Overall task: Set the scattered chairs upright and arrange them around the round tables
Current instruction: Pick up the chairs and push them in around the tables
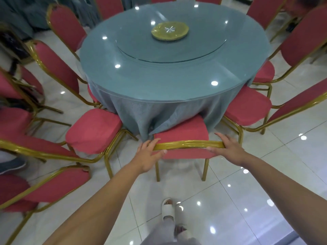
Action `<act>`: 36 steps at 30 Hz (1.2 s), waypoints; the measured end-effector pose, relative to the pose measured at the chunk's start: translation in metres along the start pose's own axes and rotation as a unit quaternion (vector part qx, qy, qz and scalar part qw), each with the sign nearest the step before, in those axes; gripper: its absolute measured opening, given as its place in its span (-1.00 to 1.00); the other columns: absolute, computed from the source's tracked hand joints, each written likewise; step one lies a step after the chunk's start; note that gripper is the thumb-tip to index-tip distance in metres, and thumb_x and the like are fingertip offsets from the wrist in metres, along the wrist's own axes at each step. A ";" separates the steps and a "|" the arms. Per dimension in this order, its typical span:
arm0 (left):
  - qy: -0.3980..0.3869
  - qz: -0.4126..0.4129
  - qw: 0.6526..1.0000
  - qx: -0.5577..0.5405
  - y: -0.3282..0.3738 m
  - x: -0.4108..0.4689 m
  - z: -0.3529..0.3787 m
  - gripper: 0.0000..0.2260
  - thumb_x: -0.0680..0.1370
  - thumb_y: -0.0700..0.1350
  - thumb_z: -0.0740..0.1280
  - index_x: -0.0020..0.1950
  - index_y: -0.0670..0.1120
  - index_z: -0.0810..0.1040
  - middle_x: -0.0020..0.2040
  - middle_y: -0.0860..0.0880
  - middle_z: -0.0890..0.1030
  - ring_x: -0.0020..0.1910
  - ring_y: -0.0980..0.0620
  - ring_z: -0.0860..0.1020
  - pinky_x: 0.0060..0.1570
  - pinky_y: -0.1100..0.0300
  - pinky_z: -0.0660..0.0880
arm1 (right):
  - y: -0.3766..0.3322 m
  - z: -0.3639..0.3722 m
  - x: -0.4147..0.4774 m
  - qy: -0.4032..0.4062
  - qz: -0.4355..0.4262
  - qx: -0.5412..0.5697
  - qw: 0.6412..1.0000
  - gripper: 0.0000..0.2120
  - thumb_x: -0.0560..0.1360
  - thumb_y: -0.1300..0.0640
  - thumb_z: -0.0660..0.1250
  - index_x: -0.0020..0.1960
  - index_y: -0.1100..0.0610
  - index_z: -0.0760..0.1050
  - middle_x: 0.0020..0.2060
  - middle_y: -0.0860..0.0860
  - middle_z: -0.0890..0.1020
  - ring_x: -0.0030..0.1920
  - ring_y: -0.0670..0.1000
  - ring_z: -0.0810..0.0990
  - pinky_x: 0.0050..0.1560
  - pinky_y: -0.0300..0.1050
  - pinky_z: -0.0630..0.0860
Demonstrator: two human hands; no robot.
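The near chair (pixel 180 129) stands upright on gold legs. Its red seat is pushed partly under the table (pixel 177 76), and its gold top rail faces away from the table. The table is round, with a grey-blue cloth to the floor under a glass top; the cloth's hem lies bunched on the near chair's seat. The left chair (pixel 93 129) and right chair (pixel 247 106) stand upright just beside it, seats toward the cloth. Other chairs (pixel 65 27), red with gold frames, ring the remaining sides upright, backs outward.
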State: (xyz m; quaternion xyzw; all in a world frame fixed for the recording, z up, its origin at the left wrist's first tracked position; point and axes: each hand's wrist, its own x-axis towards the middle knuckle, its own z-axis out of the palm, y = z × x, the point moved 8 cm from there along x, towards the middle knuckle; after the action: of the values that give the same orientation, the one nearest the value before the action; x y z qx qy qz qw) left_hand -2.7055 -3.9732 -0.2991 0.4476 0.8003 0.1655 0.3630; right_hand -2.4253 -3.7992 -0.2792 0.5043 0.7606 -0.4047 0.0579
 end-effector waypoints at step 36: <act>0.214 -0.105 0.950 0.203 -0.481 -0.311 -0.328 -0.35 0.56 0.04 0.27 0.59 0.18 0.03 0.62 -0.03 -0.10 0.59 -0.14 -0.18 0.52 -0.13 -0.17 | -0.567 0.454 -0.089 0.006 -0.286 -0.119 0.951 -0.38 0.49 -0.16 0.33 0.51 -0.18 0.25 0.53 -0.09 0.27 0.54 -0.01 0.18 0.49 0.16 0.21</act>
State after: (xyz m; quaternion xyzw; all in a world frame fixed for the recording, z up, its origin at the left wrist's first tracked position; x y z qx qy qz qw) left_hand -3.1269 -4.4754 -0.2252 0.3796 0.9183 0.0523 0.0997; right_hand -2.9892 -4.2622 -0.2217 0.2580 0.9158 -0.3079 -0.0053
